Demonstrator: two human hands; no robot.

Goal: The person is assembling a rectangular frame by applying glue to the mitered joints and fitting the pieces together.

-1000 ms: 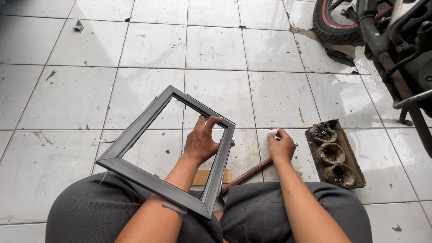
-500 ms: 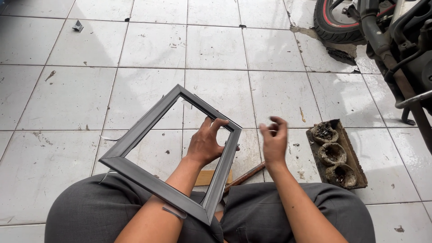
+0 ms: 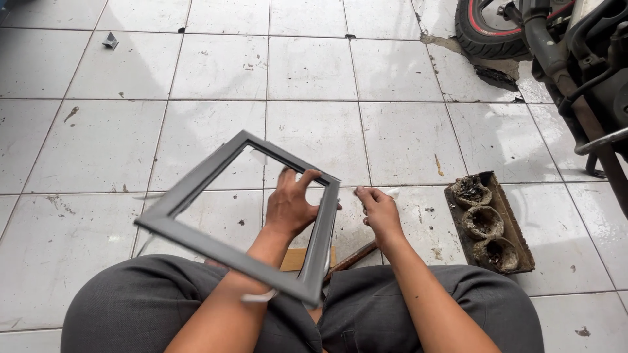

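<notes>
Clearly, the grey frame (image 3: 196,235) is held in the air above the person's lap, tilted, with the left arm passing through its opening. The left hand (image 3: 291,208) grips the right side bar near the top corner, fingers closed around it. The right hand (image 3: 378,212) is just beside that bar, fingers pinched on something small and pale; I cannot tell what. The frame looks light and stiff, probably with a smooth surface, so a side bar near a corner seems the best place to hold it.

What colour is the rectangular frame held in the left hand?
Plain dark grey, no pattern. The frame, gripped by the left hand, shows best in the head view.
</notes>
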